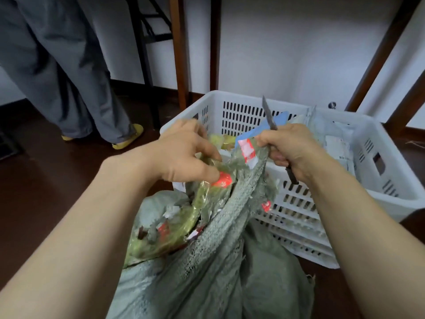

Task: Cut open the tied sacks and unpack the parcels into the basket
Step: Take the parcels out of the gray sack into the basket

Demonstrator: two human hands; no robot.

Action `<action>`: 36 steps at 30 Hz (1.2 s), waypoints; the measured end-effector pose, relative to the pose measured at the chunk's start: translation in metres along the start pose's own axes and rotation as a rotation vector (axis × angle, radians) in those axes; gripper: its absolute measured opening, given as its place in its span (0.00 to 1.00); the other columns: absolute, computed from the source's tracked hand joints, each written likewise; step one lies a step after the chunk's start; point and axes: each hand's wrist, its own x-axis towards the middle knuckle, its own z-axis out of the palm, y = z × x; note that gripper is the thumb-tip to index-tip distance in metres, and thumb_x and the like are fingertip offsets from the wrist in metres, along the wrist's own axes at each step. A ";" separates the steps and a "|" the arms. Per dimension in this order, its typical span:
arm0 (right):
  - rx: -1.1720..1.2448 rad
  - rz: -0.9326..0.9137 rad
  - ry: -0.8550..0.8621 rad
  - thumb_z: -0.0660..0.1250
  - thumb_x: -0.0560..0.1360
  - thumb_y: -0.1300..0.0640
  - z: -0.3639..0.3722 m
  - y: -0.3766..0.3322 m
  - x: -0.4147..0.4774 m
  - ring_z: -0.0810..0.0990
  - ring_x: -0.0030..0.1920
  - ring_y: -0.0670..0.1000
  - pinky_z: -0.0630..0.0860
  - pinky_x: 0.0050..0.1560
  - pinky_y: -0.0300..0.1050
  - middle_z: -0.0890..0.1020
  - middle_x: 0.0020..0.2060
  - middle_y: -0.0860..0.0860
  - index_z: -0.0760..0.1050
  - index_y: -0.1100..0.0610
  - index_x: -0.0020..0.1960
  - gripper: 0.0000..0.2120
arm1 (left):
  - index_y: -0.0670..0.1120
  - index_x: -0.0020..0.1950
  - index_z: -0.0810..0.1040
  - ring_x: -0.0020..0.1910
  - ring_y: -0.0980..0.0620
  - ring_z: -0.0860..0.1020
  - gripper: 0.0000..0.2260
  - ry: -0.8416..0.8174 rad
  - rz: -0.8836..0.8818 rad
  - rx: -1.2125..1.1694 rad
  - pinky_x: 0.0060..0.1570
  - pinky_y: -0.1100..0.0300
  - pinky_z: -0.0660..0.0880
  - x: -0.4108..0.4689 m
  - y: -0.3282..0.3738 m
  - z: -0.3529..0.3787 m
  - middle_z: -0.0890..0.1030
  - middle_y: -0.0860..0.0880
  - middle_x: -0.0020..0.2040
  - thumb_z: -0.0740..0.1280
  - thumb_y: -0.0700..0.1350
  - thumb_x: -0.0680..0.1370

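Dark floor (pixel 69 180); R hand (pixel 292 150) round knife (pixel 270 118)

sack (pixel 207 261): grey-green woven mesh
basket (pixel 299 203): white, slotted walls
parcel (pixel 174 226): yellow-green, red labels
floor (pixel 57 180): dark brown

The single wide-angle view sits at the person's head, facing forward and steeply down along both forearms. Close, near centre, the left hand (pixel 184 153) grips a yellow-green plastic parcel (pixel 203 195) and the right hand (pixel 292 150) a thin dark-bladed knife (pixel 268 113), above a grey-green woven sack (pixel 218 284) filling the lower middle. A white slotted plastic basket (pixel 299 217) stands just beyond; dark brown floor (pixel 46 180) and white wall (pixel 287 54) lie farther off
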 end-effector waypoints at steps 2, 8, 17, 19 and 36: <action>-0.080 0.046 -0.010 0.68 0.67 0.70 0.004 0.004 0.001 0.57 0.19 0.44 0.52 0.21 0.34 0.66 0.22 0.50 0.71 0.61 0.38 0.07 | 0.61 0.43 0.80 0.75 0.59 0.47 0.12 0.013 0.075 -0.078 0.73 0.58 0.48 -0.003 -0.002 -0.001 0.58 0.58 0.73 0.77 0.56 0.63; -0.107 0.133 -0.044 0.69 0.73 0.46 0.017 0.003 -0.002 0.61 0.24 0.46 0.57 0.26 0.37 0.70 0.33 0.51 0.77 0.59 0.51 0.17 | 0.46 0.37 0.81 0.30 0.57 0.75 0.09 -0.094 -0.039 -0.341 0.35 0.64 0.73 -0.002 -0.025 0.023 0.80 0.51 0.32 0.79 0.45 0.65; 0.052 0.156 -0.288 0.62 0.77 0.67 0.049 -0.002 -0.037 0.69 0.26 0.45 0.64 0.25 0.37 0.76 0.30 0.52 0.76 0.60 0.47 0.05 | 0.36 0.41 0.82 0.35 0.48 0.71 0.09 -0.018 -0.224 -0.662 0.38 0.60 0.69 -0.002 -0.054 0.043 0.79 0.41 0.37 0.74 0.39 0.65; 0.138 0.085 -0.284 0.64 0.76 0.67 0.053 -0.003 -0.047 0.70 0.23 0.45 0.64 0.20 0.36 0.77 0.30 0.54 0.76 0.61 0.46 0.04 | 0.37 0.40 0.82 0.38 0.47 0.72 0.08 0.042 -0.282 -0.668 0.43 0.55 0.71 0.001 -0.058 0.046 0.79 0.41 0.38 0.75 0.39 0.64; -0.332 0.005 -0.331 0.53 0.82 0.57 0.082 0.035 -0.053 0.71 0.21 0.52 0.67 0.22 0.40 0.73 0.23 0.51 0.73 0.53 0.44 0.13 | 0.41 0.50 0.76 0.38 0.48 0.79 0.17 0.188 -0.255 -0.684 0.41 0.51 0.80 -0.006 -0.061 0.035 0.81 0.37 0.49 0.77 0.31 0.65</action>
